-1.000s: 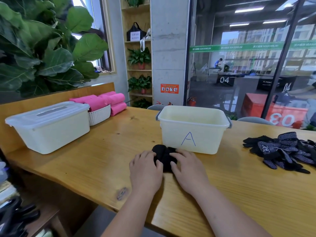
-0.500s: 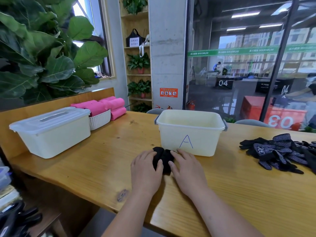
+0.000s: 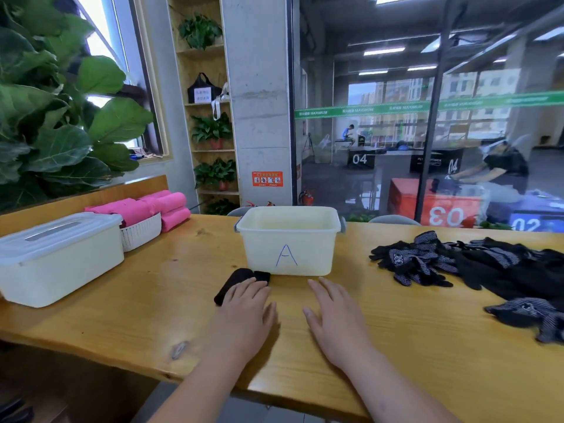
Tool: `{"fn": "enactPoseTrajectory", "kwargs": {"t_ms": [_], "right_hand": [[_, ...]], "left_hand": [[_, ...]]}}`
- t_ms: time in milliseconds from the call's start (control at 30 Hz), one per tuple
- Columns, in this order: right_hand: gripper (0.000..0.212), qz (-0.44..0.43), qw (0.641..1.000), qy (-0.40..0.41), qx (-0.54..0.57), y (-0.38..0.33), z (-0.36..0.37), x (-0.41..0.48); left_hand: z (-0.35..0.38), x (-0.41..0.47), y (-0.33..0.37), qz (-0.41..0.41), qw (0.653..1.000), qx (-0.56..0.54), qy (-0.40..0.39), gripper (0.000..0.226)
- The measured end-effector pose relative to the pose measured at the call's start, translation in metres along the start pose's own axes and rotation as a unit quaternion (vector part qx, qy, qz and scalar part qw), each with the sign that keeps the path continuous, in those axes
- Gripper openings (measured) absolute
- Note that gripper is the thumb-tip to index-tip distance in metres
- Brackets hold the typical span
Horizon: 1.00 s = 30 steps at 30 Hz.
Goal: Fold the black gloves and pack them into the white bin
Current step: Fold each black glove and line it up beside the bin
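We see the fingers (image 3: 251, 288) of the left hand (image 3: 244, 309) lying straight and close together, their tips resting on the near edge of a folded black glove (image 3: 236, 280). They press down flat and do not curl round it. The fingers (image 3: 323, 293) of the right hand (image 3: 334, 315) are also straight, slightly apart, and lie palm down on the bare wood. They hold nothing and sit clear of the glove.

The folded glove lies as a compact dark bundle, slanting from our left up towards the white bin (image 3: 314, 251). Its far end sits just beside the bin's front wall; we cannot tell whether the two touch. The bin stands open at the middle of the wooden table (image 3: 171, 288), with a blue letter A drawn on the side facing us.

Further right, well apart from both hands, a loose pile of black gloves (image 3: 442, 264) with grey patterned backs spreads over the table. One more glove (image 3: 531, 312) lies just beside the pile's near edge.

To the left we find a lidded box (image 3: 58, 264), and behind it a white basket (image 3: 142, 233) holding pink towels (image 3: 137, 207), with more pink rolls stacked just beside the basket. A large-leaved plant (image 3: 52, 123) rises behind them.
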State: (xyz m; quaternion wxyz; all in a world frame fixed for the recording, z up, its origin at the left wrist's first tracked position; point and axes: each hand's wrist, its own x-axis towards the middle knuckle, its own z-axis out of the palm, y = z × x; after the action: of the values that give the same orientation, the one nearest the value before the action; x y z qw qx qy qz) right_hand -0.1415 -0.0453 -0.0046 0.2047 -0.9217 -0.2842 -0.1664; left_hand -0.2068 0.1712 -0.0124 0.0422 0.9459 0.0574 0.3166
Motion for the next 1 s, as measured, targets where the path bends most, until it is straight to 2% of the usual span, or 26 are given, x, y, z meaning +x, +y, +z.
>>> {"fn": "enactPoseTrajectory", "kwargs": {"t_ms": [500,600,867,1000], "right_hand": [[0.062,0.104,0.99,0.009,-0.092,0.117,-0.079,-0.075],[0.061,0.124,0.986,0.015,-0.108,0.139,-0.094,-0.085],[0.059,0.208,0.963,0.014,-0.172,0.205,-0.122,-0.103],[0.067,0.296,0.938,0.009,-0.178,0.222,-0.121,-0.101]], "left_hand": [[0.026,0.016,0.19,0.132,0.984,-0.103,-0.067,0.051],[0.031,0.024,0.222,0.146,0.979,-0.119,-0.082,0.047],[0.046,0.046,0.272,0.18,0.969,-0.122,-0.121,0.052],[0.06,0.052,0.271,0.182,0.964,-0.131,-0.141,0.053]]}}
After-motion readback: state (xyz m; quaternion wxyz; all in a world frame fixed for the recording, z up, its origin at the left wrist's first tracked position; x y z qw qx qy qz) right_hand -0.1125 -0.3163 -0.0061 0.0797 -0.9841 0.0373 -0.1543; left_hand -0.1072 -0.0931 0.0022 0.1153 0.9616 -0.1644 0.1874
